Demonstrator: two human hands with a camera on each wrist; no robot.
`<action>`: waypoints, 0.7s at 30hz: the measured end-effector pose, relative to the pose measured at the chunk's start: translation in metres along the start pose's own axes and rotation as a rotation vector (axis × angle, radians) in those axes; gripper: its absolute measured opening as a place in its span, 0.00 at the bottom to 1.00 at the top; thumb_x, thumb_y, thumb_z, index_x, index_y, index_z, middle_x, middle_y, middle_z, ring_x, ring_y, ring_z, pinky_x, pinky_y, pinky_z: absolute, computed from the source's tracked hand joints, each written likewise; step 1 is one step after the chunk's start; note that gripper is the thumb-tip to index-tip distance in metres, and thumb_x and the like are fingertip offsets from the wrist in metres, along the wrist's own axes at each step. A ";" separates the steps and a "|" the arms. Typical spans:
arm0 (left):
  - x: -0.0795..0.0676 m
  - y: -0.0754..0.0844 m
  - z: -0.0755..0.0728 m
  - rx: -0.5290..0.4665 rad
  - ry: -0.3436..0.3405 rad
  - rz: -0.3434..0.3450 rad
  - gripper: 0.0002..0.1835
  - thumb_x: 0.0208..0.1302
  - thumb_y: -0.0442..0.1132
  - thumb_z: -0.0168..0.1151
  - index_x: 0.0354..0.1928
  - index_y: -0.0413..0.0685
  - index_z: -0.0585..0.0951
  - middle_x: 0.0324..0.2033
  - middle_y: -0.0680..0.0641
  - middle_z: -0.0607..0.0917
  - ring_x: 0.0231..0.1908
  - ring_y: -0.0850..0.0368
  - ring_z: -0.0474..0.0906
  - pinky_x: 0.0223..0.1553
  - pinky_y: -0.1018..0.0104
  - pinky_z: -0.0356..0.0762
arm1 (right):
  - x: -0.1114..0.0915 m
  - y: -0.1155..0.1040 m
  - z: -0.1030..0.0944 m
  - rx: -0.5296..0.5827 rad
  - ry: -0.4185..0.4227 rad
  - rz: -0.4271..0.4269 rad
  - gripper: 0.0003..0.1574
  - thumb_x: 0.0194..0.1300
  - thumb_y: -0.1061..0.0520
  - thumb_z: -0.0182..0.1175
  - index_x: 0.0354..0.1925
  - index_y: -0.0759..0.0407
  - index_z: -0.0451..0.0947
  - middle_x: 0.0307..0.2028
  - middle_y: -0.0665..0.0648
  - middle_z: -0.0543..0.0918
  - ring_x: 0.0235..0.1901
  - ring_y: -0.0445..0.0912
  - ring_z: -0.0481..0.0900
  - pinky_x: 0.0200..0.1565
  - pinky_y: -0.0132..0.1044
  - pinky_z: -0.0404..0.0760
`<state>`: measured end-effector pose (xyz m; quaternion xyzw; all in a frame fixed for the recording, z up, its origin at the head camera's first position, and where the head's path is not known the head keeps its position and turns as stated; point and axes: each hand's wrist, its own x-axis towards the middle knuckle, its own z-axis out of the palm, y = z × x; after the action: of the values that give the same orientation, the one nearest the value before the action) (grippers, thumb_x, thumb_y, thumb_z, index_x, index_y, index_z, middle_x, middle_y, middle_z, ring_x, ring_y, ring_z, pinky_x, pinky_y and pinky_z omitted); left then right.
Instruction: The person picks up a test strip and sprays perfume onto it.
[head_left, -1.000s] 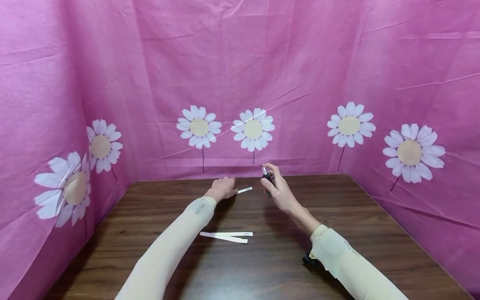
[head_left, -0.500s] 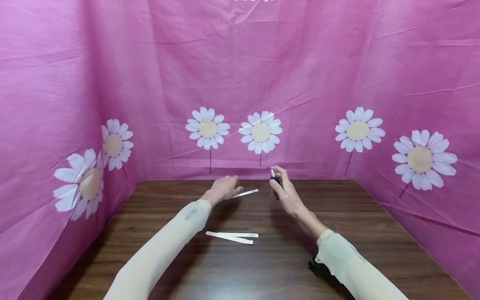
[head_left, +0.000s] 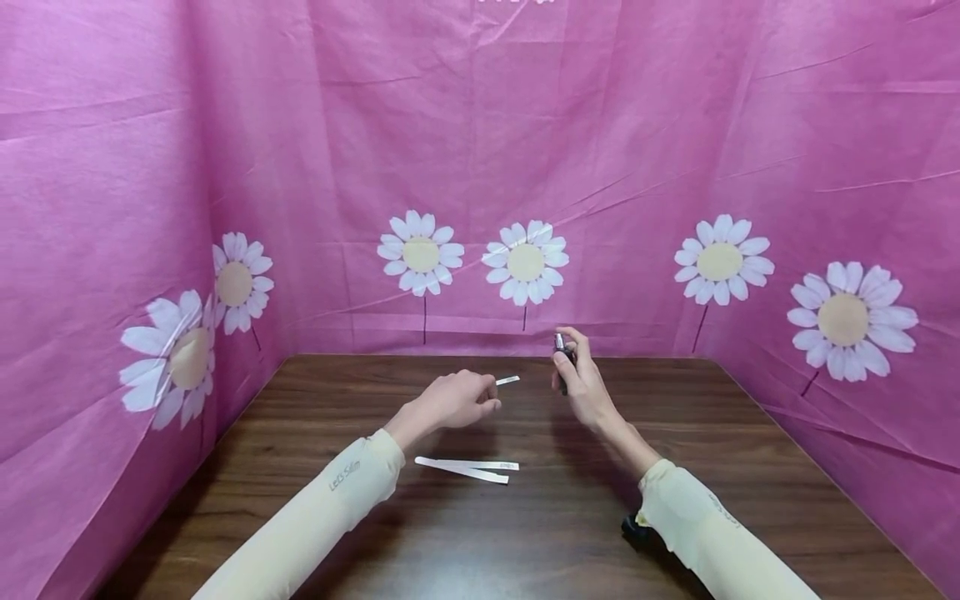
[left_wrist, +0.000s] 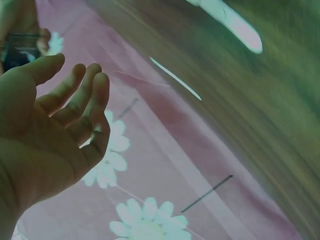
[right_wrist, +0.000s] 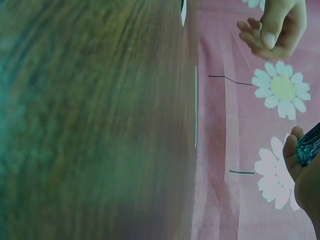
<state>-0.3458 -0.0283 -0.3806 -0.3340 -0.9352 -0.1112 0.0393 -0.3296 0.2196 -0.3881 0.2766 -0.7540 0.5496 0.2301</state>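
Head view: small silver-topped dark bottle (head_left: pixel 560 344) gripped in right hand (head_left: pixel 588 392), raised above table (head_left: pixel 570 525); contents hidden. Left hand (head_left: pixel 453 400) has drawn back from far white strip (head_left: pixel 508 380), fingers loosely bent, holding nothing, so that strip seems released, lying on table. Nearer, two white strips (head_left: pixel 481 466), overlapping at left; black object (head_left: pixel 634 528) by right sleeve (head_left: pixel 716 529)

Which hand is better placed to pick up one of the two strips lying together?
Probably the left: the left hand is empty and nearer the two strips in the head view, while the right hand grips a small bottle.
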 end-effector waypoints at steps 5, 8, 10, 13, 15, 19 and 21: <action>-0.016 0.013 0.005 -0.013 -0.111 0.097 0.07 0.70 0.50 0.66 0.41 0.58 0.83 0.26 0.64 0.80 0.30 0.68 0.77 0.36 0.63 0.77 | -0.002 0.002 -0.001 0.009 -0.003 -0.004 0.26 0.80 0.62 0.46 0.71 0.63 0.57 0.38 0.62 0.74 0.26 0.70 0.75 0.26 0.41 0.78; -0.022 0.019 0.009 -0.022 -0.189 0.129 0.10 0.65 0.51 0.71 0.41 0.56 0.85 0.27 0.65 0.81 0.30 0.71 0.77 0.37 0.67 0.77 | -0.002 0.002 -0.002 0.014 -0.004 -0.004 0.26 0.80 0.62 0.46 0.71 0.61 0.57 0.39 0.62 0.73 0.26 0.70 0.75 0.26 0.40 0.78; -0.026 0.021 0.012 -0.007 -0.211 0.132 0.12 0.62 0.52 0.74 0.41 0.55 0.85 0.27 0.65 0.82 0.30 0.72 0.76 0.37 0.68 0.76 | -0.002 0.002 -0.003 0.017 -0.008 -0.005 0.26 0.80 0.62 0.46 0.71 0.62 0.57 0.38 0.62 0.73 0.26 0.70 0.75 0.26 0.39 0.78; -0.030 0.025 0.016 0.035 -0.214 0.124 0.15 0.57 0.53 0.77 0.41 0.55 0.86 0.28 0.64 0.81 0.31 0.71 0.75 0.37 0.68 0.76 | -0.002 0.001 -0.003 0.016 -0.020 -0.010 0.25 0.80 0.63 0.46 0.71 0.63 0.56 0.37 0.62 0.73 0.25 0.71 0.75 0.26 0.40 0.78; -0.032 0.027 0.018 0.063 -0.220 0.114 0.17 0.54 0.53 0.78 0.41 0.56 0.86 0.28 0.63 0.81 0.31 0.70 0.74 0.37 0.68 0.75 | -0.002 0.001 -0.003 0.014 -0.027 -0.017 0.25 0.80 0.63 0.46 0.70 0.64 0.56 0.37 0.62 0.73 0.25 0.71 0.75 0.26 0.42 0.78; -0.034 0.030 0.021 0.097 -0.256 0.090 0.16 0.50 0.52 0.81 0.39 0.58 0.86 0.26 0.64 0.78 0.29 0.68 0.73 0.35 0.68 0.72 | -0.002 0.001 -0.003 0.009 -0.026 -0.030 0.25 0.80 0.64 0.45 0.70 0.66 0.56 0.38 0.63 0.73 0.25 0.71 0.75 0.26 0.41 0.78; -0.034 0.032 0.023 0.113 -0.267 0.086 0.15 0.48 0.50 0.82 0.36 0.59 0.86 0.24 0.63 0.76 0.27 0.67 0.72 0.33 0.68 0.71 | -0.001 0.000 -0.003 0.015 -0.020 -0.031 0.25 0.80 0.64 0.45 0.70 0.66 0.55 0.39 0.63 0.72 0.25 0.72 0.75 0.26 0.39 0.78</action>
<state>-0.2991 -0.0203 -0.4027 -0.3828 -0.9217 -0.0109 -0.0619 -0.3288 0.2226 -0.3883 0.2953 -0.7476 0.5490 0.2290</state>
